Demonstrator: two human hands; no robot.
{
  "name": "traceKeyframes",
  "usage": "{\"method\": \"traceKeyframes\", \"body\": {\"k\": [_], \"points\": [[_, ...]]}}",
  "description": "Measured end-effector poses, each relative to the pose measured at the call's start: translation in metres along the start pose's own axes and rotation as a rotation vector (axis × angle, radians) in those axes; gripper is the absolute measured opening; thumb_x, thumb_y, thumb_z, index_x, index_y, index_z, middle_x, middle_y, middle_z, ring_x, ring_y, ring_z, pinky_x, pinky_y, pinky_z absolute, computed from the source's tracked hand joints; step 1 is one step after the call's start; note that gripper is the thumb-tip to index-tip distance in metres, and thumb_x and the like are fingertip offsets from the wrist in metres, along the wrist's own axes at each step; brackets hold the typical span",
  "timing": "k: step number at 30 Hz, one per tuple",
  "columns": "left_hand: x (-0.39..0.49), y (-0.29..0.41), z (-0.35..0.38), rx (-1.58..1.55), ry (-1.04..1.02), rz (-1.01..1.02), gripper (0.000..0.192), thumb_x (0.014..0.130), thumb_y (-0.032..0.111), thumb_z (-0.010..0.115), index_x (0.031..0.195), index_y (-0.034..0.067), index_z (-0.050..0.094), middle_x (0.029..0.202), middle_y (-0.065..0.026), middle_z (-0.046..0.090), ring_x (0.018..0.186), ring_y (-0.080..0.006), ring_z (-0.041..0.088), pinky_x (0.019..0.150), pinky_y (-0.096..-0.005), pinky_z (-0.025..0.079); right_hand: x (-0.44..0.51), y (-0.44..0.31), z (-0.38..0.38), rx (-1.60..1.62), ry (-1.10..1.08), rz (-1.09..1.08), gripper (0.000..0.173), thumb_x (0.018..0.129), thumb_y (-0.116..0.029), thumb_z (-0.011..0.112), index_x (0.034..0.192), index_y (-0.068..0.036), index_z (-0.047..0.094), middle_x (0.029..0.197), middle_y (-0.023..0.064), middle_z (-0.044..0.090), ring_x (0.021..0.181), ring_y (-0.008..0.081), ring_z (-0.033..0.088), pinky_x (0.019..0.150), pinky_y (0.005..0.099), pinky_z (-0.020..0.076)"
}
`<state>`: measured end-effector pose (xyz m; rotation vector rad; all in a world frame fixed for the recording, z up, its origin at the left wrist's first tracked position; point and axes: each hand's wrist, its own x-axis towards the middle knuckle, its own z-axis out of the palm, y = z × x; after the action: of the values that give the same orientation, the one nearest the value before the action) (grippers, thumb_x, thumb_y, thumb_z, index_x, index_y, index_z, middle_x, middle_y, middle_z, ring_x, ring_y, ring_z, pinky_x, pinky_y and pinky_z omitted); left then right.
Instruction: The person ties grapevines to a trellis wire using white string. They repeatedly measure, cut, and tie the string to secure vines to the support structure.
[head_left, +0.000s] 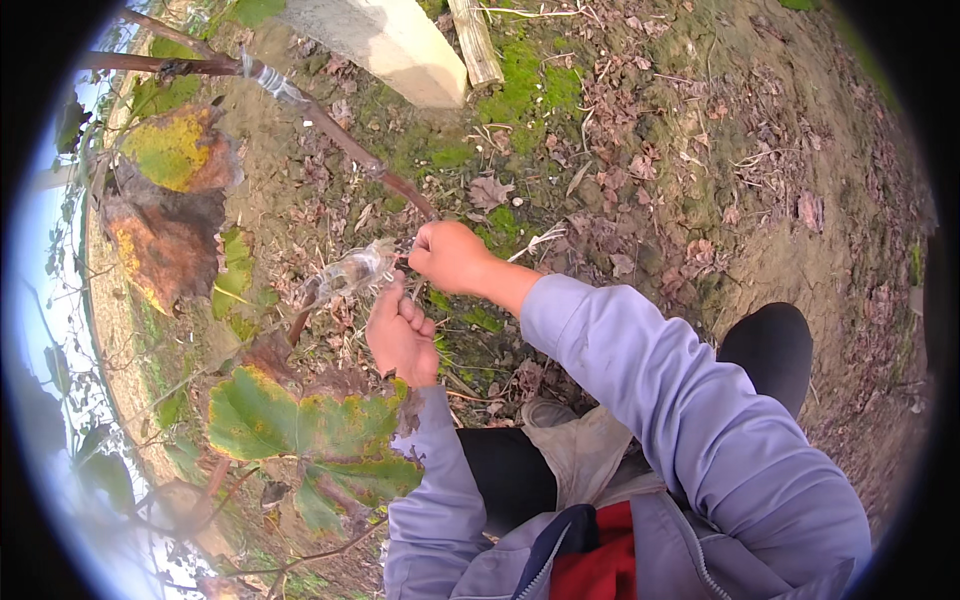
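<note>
A bundle of clear plastic film (351, 273) is wound around a woody vine cane (300, 319), bunched and wrinkled. At its right end my right hand (454, 259) is closed in a fist, pinching what looks like a thin strip from the film; the fingers hide most of it. Just below, my left hand (405, 334) has its fingers curled, and its fingertips meet the lower edge of the film. Whether they grip it is not clear. Another brown cane (345, 142) slopes down from the upper left and passes behind my right hand. Clear tape (277, 84) wraps its upper part.
Yellowing and browned grape leaves (176, 202) hang at the left, and a large green leaf (300, 424) overlaps my left sleeve. A pale rectangular post (397, 49) and a wooden stake (476, 45) stand at the top. Dry leaves and moss (525, 82) cover the soil.
</note>
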<state>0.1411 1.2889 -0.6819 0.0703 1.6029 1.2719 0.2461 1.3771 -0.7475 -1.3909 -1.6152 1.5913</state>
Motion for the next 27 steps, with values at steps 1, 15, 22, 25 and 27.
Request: {"method": "traceKeyframes", "body": {"k": [1,15,22,25,27], "points": [[0.001,0.0,0.0,-0.003,0.002,0.005,0.031,0.103,0.019,0.063,0.129,0.003,0.065,0.067,0.0068,0.041,0.057,-0.0059,0.036,0.051,-0.0256,0.028,-0.003,0.002,0.0,0.023,0.017,-0.059,0.021,0.087,-0.021,0.071,0.087,-0.001,0.072,0.08,0.0172,0.073,0.072,0.0292,0.07,0.069,0.0436,0.0546],[-0.002,0.001,0.0,0.0,0.034,0.017,0.02,0.102,0.019,0.063,0.119,0.008,0.067,0.067,0.0073,0.039,0.057,-0.0064,0.035,0.053,-0.0262,0.029,-0.017,0.006,0.0,-0.12,0.253,-0.222,0.016,0.088,-0.02,0.073,0.091,-0.005,0.075,0.095,0.0169,0.073,0.089,0.0387,0.071,0.078,0.0481,0.0567],[-0.004,0.0,0.003,-0.021,0.069,0.037,0.009,0.103,0.017,0.061,0.106,0.01,0.064,0.067,0.0071,0.038,0.057,-0.0064,0.034,0.053,-0.0265,0.028,-0.024,-0.013,-0.007,-0.257,0.15,-0.556,0.012,0.091,-0.02,0.069,0.088,-0.009,0.074,0.085,0.0119,0.067,0.083,0.0349,0.071,0.074,0.0475,0.0581],[-0.005,0.002,0.001,-0.032,0.036,0.049,0.009,0.103,0.016,0.061,0.108,0.009,0.063,0.067,0.007,0.038,0.057,-0.0066,0.033,0.053,-0.0265,0.028,-0.017,-0.013,-0.003,-0.361,0.137,-0.584,0.013,0.088,-0.019,0.068,0.083,-0.008,0.073,0.087,0.0131,0.07,0.082,0.0371,0.072,0.073,0.0493,0.059],[-0.005,0.003,-0.001,-0.039,0.034,0.049,0.01,0.103,0.016,0.061,0.109,0.008,0.063,0.067,0.007,0.037,0.058,-0.0067,0.033,0.053,-0.0265,0.028,-0.014,-0.011,0.0,-0.422,0.126,-0.589,0.012,0.087,-0.019,0.067,0.082,-0.009,0.073,0.087,0.0127,0.07,0.081,0.0369,0.072,0.073,0.0484,0.0594]]}}
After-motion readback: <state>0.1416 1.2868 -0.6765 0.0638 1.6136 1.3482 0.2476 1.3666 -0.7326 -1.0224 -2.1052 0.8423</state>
